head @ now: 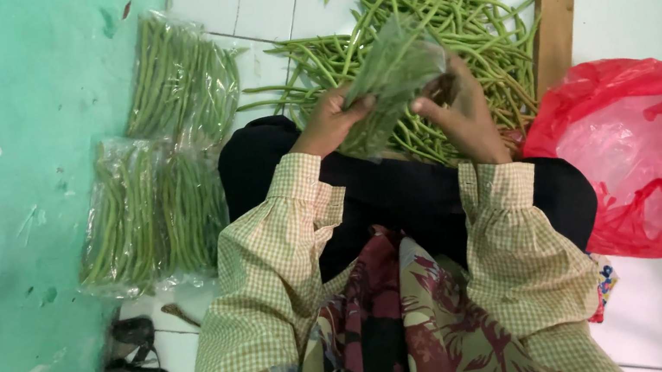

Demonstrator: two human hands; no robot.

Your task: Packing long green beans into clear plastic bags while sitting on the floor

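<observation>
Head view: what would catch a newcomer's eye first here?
Probably the loose heap of green long beans on the white tiled floor at top centre, where the left hand and right hand hold a clear bag of beans between them. Next, the bright red plastic bag lying open at right, and the filled bean packets along the green wall at left.

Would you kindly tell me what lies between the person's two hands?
In the head view, a clear plastic bag of green beans spans the gap, held by the left hand and right hand.
</observation>
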